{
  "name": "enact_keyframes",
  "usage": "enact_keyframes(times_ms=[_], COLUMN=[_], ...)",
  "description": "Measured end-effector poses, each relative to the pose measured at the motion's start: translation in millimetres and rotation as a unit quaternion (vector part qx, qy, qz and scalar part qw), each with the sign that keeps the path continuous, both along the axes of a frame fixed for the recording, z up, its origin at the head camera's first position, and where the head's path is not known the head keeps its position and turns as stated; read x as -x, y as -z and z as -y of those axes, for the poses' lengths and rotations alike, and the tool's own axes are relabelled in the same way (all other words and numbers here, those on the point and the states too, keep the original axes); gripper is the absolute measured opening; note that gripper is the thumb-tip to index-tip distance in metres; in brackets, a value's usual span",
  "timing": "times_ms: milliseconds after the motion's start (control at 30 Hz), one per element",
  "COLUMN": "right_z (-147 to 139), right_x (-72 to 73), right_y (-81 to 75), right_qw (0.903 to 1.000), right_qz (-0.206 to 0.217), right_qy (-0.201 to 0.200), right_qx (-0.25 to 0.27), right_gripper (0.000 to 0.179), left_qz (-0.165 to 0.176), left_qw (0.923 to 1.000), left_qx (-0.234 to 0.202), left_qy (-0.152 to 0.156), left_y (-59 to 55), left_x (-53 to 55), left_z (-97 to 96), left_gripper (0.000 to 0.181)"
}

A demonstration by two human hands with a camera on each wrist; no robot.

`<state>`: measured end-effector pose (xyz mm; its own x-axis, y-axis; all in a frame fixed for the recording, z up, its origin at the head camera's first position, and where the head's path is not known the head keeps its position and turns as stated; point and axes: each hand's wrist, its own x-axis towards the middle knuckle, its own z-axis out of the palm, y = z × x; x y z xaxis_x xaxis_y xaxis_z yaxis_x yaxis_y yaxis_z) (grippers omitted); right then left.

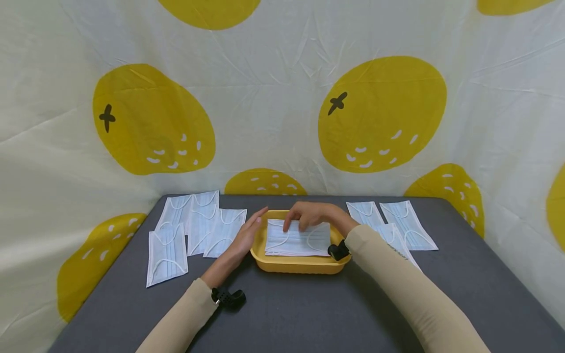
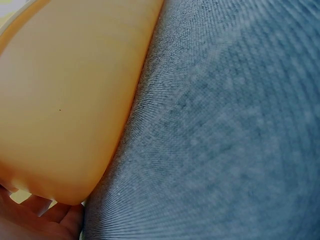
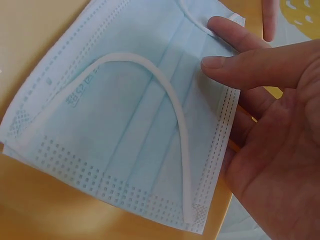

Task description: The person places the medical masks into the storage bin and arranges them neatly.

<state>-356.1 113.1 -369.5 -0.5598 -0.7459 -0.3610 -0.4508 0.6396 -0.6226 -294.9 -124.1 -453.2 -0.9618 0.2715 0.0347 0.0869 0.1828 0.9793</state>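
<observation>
A yellow tray (image 1: 300, 266) stands in the middle of the table with a small stack of pale blue face masks (image 1: 300, 240) lying flat in it. My right hand (image 1: 309, 214) reaches over the tray's far side. Its thumb and index fingertip touch the top mask (image 3: 115, 115), while the other fingers lie by the mask's edge, partly hidden. White ear loops lie across that mask. My left hand (image 1: 248, 236) rests against the tray's left end with fingers extended; the left wrist view catches its fingers (image 2: 37, 217) at the tray wall (image 2: 70, 110).
Several loose masks (image 1: 167, 257) lie on the dark grey table (image 1: 282, 314) to the left of the tray. More masks (image 1: 412, 225) lie to its right, partly behind the right sleeve. A white curtain (image 1: 265, 117) with yellow fruit prints hangs behind the table.
</observation>
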Motion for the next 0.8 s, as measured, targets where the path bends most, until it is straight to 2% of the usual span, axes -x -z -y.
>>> enact_keyframes(times_ms=[533, 800], right_z=[0.9, 0.7], right_x=[-1.8, -3.0], right_y=[2.0, -2.3], right_qw=[0.9993, 0.9992], right_qz=[-0.018, -0.019], right_qy=[0.003, -0.009], right_qx=[-0.033, -0.034], right_gripper=[0.051, 0.054], left_qz=[0.003, 0.004], left_qw=[1.0, 0.9999], left_qx=[0.006, 0.007], left_qy=[-0.007, -0.006], left_y=[2.4, -0.2], left_x=[0.8, -0.5], left_z=[-0.3, -0.7], left_gripper=[0.048, 0.049])
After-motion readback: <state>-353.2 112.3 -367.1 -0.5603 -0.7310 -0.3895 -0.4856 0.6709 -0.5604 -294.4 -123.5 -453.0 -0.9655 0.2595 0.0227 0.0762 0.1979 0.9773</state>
